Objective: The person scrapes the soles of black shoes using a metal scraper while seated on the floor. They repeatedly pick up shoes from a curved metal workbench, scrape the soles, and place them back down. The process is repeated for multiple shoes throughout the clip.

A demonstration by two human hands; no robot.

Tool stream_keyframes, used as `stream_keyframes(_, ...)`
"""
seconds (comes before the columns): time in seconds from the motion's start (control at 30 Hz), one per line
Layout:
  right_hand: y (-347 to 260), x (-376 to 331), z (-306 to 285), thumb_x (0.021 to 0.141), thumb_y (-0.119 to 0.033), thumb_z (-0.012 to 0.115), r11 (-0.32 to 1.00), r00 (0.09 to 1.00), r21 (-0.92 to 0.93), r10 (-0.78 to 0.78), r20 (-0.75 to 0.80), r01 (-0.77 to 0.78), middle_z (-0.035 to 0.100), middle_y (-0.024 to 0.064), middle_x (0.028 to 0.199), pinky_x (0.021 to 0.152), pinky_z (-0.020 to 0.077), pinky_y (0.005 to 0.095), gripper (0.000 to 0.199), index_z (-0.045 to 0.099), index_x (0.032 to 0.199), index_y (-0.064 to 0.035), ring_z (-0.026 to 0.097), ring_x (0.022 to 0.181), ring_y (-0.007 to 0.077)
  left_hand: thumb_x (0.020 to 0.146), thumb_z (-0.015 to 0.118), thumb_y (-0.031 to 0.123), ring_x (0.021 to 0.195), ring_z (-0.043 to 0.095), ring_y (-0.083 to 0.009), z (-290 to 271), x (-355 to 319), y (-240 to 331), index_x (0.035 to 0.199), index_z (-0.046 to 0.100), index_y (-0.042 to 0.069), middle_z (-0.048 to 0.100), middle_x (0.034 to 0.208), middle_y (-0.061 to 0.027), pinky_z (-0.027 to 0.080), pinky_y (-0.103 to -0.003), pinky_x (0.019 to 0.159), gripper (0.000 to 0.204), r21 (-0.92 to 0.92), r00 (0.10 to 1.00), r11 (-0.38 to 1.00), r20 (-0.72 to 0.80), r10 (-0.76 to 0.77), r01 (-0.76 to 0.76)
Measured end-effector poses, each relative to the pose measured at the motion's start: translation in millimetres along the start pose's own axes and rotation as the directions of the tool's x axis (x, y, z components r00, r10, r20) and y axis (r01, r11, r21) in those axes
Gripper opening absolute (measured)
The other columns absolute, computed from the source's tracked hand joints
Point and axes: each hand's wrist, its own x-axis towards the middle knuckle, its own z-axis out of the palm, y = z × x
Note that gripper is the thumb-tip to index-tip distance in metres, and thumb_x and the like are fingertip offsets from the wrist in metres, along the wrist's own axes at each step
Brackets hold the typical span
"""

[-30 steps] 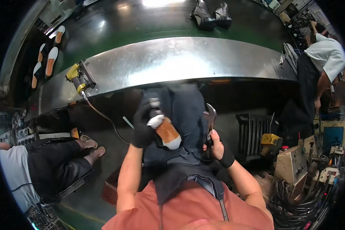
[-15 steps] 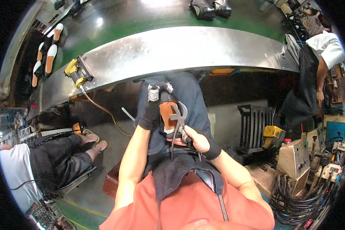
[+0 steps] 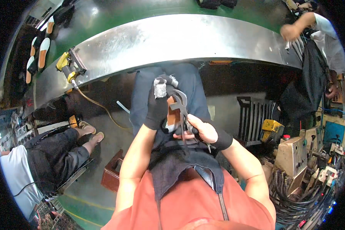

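Above my lap, my left hand (image 3: 160,96), in a dark glove with silvery-white tape on the fingertips, is closed round the upper end of a shoe (image 3: 174,116). The shoe's brown underside faces up, with a whitish patch near its lower end. Lasting pliers (image 3: 179,104) with a curved metal jaw and a hammer-like lug lie over the shoe's right side. My right hand (image 3: 200,129) is closed round their handles. The left fingers and the pliers hide the shoe's far end, so I cannot tell whether the jaws grip its edge.
Across the front runs a metal-topped bench (image 3: 161,38) bearing a yellow air stapler (image 3: 69,67) with a hose. White-and-brown shoes (image 3: 44,51) lie far left. A seated person (image 3: 53,157) is at left, another person (image 3: 314,73) at right. A machine (image 3: 291,157) with cables stands right.
My hands, the shoe and the pliers have shifted right, and my left fingers cover more of the shoe's far end. The person at right has raised a hand over the bench end.
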Motion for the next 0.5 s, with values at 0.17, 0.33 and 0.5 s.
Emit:
stream_keyframes(0.17, 15.7, 7.0, 16.6, 0.099, -0.034, 0.036, 0.944, 0.905, -0.302, -0.241, -0.350, 0.134, 0.060, 0.0132, 0.074, 0.064, 0.0458, 0.0346, 0.041, 0.058, 0.086, -0.0021, 0.058, 0.066, 0.0235, 0.096, 0.042, 0.029, 0.079, 0.057, -0.0140, -11.4, 6.4, -8.0, 0.095, 0.056, 0.002, 0.061, 0.090, -0.0070, 0.047, -0.028, 0.074, 0.030, 0.018, 0.985, 0.990, 0.101, 0.139, -0.142)
stream_keyframes(0.33, 75.0, 58.1, 17.7, 0.097, -0.012, 0.037, 0.697, 0.577, -0.639, -0.682, -0.449, 0.327, 0.056, 0.0141, 0.076, 0.062, 0.0426, 0.0335, 0.022, 0.056, 0.098, -0.0005, 0.051, 0.066, 0.0228, 0.096, 0.040, 0.025, 0.090, 0.057, -0.0182, -11.5, 21.5, -31.3, 0.087, 0.059, 0.001, 0.061, 0.092, -0.0099, 0.045, -0.032, 0.084, 0.032, 0.020, 0.965, 0.986, 0.209, 0.159, -0.167)
stream_keyframes(0.5, 76.9, 5.3, 17.9, 0.088, -0.030, 0.058, 0.506, 0.839, -0.853, -0.514, -0.178, 0.129, 0.062, 0.0193, 0.102, 0.082, 0.0458, 0.0433, 0.030, 0.063, 0.105, -0.0058, 0.059, 0.095, 0.0358, 0.092, 0.044, 0.025, 0.115, 0.051, -0.0263, -32.2, -42.7, -14.7, 0.122, 0.049, 0.000, 0.053, 0.125, -0.0159, 0.036, -0.038, 0.103, 0.039, 0.072, 0.999, 0.997, 0.016, -0.039, 0.038)
